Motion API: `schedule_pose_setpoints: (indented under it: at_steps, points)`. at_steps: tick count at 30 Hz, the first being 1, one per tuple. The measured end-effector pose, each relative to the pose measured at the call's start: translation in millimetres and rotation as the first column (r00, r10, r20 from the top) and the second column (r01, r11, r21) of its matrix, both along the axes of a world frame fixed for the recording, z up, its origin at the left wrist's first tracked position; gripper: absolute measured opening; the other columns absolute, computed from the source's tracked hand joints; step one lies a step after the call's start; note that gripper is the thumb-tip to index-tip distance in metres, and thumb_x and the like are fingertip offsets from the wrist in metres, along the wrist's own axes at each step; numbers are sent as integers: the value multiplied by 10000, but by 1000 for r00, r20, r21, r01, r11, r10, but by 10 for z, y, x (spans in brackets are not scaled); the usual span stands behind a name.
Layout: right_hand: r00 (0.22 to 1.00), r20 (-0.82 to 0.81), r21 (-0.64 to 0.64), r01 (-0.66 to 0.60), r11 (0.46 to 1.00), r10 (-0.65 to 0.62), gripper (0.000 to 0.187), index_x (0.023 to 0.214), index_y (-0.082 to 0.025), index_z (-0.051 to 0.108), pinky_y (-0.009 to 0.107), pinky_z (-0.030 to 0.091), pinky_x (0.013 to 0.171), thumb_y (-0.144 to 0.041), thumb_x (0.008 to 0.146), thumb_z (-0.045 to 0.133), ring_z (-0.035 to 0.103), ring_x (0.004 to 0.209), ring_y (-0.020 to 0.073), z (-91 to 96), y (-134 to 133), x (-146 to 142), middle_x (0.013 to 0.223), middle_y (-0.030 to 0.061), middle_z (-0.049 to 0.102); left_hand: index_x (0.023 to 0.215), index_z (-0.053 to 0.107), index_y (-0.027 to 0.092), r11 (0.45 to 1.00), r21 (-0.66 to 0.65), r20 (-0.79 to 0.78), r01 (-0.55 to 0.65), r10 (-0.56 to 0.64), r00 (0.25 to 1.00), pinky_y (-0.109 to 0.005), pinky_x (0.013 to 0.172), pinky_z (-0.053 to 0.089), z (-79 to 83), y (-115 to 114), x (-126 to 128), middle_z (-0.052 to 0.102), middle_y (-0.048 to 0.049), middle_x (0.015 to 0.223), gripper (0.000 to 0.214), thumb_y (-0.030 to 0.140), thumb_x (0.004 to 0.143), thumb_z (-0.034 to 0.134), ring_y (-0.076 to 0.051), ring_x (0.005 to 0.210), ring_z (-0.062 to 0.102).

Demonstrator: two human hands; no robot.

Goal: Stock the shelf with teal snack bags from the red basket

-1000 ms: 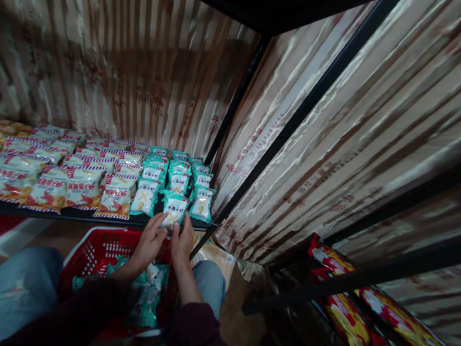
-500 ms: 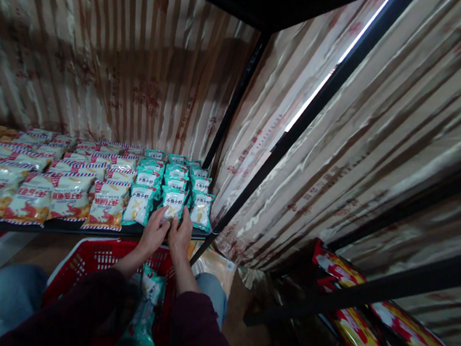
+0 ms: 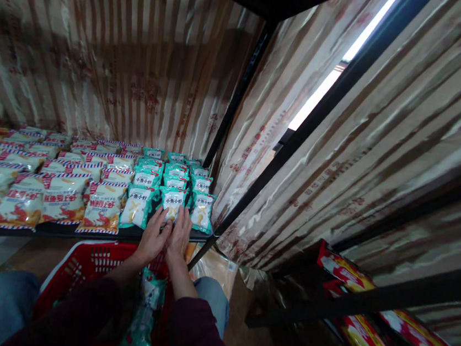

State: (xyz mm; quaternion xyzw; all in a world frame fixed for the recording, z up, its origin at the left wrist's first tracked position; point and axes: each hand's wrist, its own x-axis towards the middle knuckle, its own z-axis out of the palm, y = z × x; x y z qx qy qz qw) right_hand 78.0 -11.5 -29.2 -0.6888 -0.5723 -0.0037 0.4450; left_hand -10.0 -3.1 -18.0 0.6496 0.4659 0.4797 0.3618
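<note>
Both of my hands rest on one teal and white snack packet (image 3: 172, 200) at the front of the black shelf (image 3: 82, 230). My left hand (image 3: 152, 239) grips its lower left edge with fingers curled. My right hand (image 3: 179, 236) presses its lower right edge with fingers laid over the packet. More teal packets (image 3: 146, 177) stand in rows behind and beside it. A red basket (image 3: 86, 267) sits on my lap below the shelf, with several teal packets (image 3: 143, 318) inside.
Rows of red, white and blue striped snack bags (image 3: 44, 196) fill the shelf to the left. A black upright post (image 3: 238, 102) stands right of the teal rows. Striped curtain fabric (image 3: 102, 58) hangs behind. Red and yellow packets (image 3: 382, 335) lie on a lower right shelf.
Both hands have pushed the teal packet further back onto the shelf, into line with the front row. The view has tilted up slightly.
</note>
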Motion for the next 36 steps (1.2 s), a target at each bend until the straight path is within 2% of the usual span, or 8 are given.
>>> schedule_pose_setpoints:
  at_steps: [8,11,14,17,20,24,30,36]
  points:
    - [1000,26,35,-6,999,5,485,1359,-152,414,476,375,997,-241,882,400,400,1250,263,-81,109,25,1369,169,446,1269,519,190,1000,-19,6,2,-2,1000,-438,1079,316,-12,138,20,369,-105,1451,456,314,834,459,-247,1328,354]
    - [999,32,31,-15,999,14,490,1363,-138,406,467,380,997,-240,883,400,397,1256,261,-97,133,21,1371,173,445,1272,516,178,1000,-25,7,1,0,1000,-436,1055,353,-2,151,24,363,-115,1453,459,309,837,456,-252,1326,356]
    - [998,51,17,-26,1000,25,494,1364,-112,402,454,377,1002,-233,885,393,374,1276,260,-71,89,20,1384,177,433,1291,498,178,999,-31,19,9,-9,1000,-418,996,425,-6,131,22,344,-127,1461,474,306,836,457,-258,1305,387]
    - [994,104,34,-27,999,23,480,1368,-132,399,462,340,1028,-256,905,368,349,1296,249,3,-29,62,1407,155,416,1320,466,187,1000,-27,21,2,-1,1000,-407,989,435,-36,98,14,310,-128,1479,505,284,824,470,-261,1313,377]
    - [985,154,75,66,995,-77,458,1358,-171,420,506,283,1047,-284,918,360,279,1335,263,100,-134,173,1440,132,373,1361,409,186,1000,-20,14,20,-19,1000,-387,973,453,-69,65,5,248,-131,1505,544,264,825,455,-254,1319,370]
    - [948,134,61,282,957,-288,516,1377,-148,390,589,251,1013,-307,886,419,181,1364,350,182,-131,354,1495,186,231,1377,386,211,1000,-4,-37,-3,2,999,-405,971,455,-84,23,-8,230,-115,1514,560,251,823,452,-266,1305,391]
    - [952,127,-35,286,958,-280,647,1409,-121,325,564,297,986,-335,829,516,284,1310,391,144,-11,460,1464,244,251,1395,361,172,995,90,-181,-38,53,982,-479,1074,314,-76,-67,-34,211,-135,1518,560,232,841,417,-288,1377,249]
    - [956,106,-3,275,961,-274,619,1409,-127,317,517,352,964,-290,834,480,380,1255,346,47,21,510,1429,221,327,1358,415,127,965,260,-308,22,62,949,-487,1093,277,-96,-135,-15,199,-156,1518,533,181,827,414,-304,1375,246]
